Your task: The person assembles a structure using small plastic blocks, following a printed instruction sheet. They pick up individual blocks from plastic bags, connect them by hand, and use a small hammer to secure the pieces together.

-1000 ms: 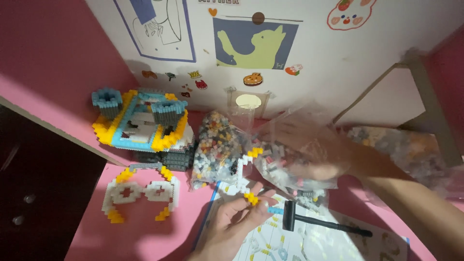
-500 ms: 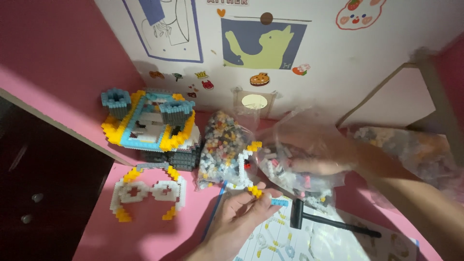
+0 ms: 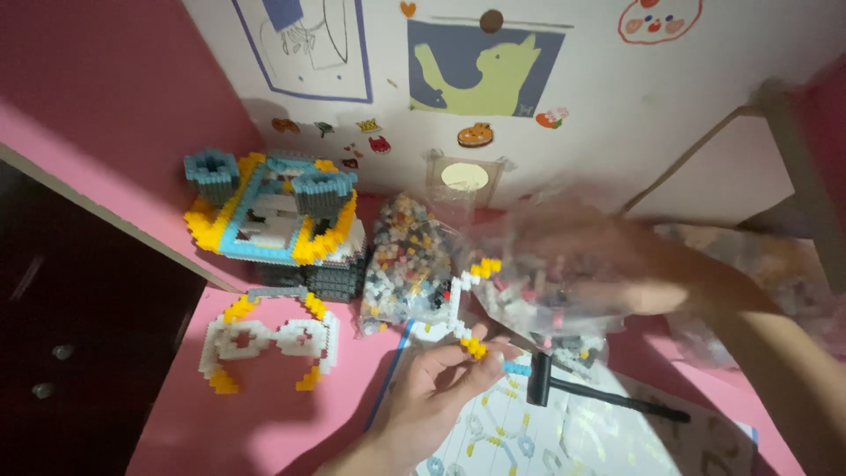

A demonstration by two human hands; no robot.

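— What's the left hand (image 3: 441,388) got?

— A thin strip of small building blocks (image 3: 458,308), white with yellow ends and a blue tip. The fingers (image 3: 476,357) are pinched together on its lower yellow end, so that grip is clamped on the strip. It rises from the hand toward twelve o'clock, tilting a little to one o'clock.

— And the right hand (image 3: 608,264)?

— Blurred. It sits at about two o'clock from the left hand, pressed into a clear bag of loose blocks (image 3: 546,300). I cannot tell whether its grip is apart or closed on the bag.

— What lies round them?

— A second clear bag of mixed blocks (image 3: 410,264) at eleven o'clock from the left hand, just beside the strip. At ten o'clock of that, against the wall, a built block model (image 3: 273,220) in blue, yellow and grey. Below it, on the pink bench (image 3: 264,423), a flat white and yellow block piece (image 3: 269,339) shaped rather like spectacles.

— Any tools?

— A small black hammer (image 3: 590,397) at three o'clock from the left hand, lying on a printed instruction sheet (image 3: 564,441). Its head is just beside the blue tip of the strip.

— The wall?

— White, with a cat picture (image 3: 485,70) at twelve o'clock and small stickers (image 3: 476,135) beneath.
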